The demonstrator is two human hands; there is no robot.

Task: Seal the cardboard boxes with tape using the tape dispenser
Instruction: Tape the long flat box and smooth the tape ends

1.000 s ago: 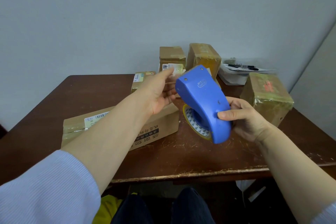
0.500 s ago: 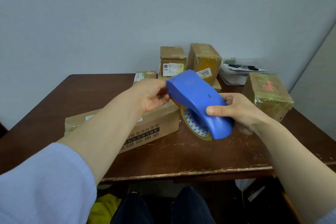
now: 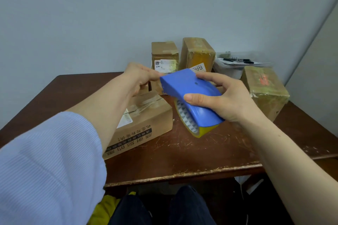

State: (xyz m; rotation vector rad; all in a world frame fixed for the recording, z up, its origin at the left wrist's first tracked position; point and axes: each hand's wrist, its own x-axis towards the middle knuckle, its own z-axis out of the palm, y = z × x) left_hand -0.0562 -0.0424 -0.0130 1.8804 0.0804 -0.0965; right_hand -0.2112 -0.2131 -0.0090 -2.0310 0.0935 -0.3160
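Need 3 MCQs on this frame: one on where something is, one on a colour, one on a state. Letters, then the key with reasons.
1. Where is the printed box?
A. on the floor
B. under the left forearm
C. stacked on another box

2. What colour is the body of the tape dispenser?
A. red
B. green
C. blue

3. What is the right hand doing?
A. gripping the dispenser
B. lying flat, holding nothing
C. holding a pen

Key:
1 B, the forearm crosses above the box's top.
2 C, the shell is plainly blue.
3 A, the thumb and fingers wrap the shell.
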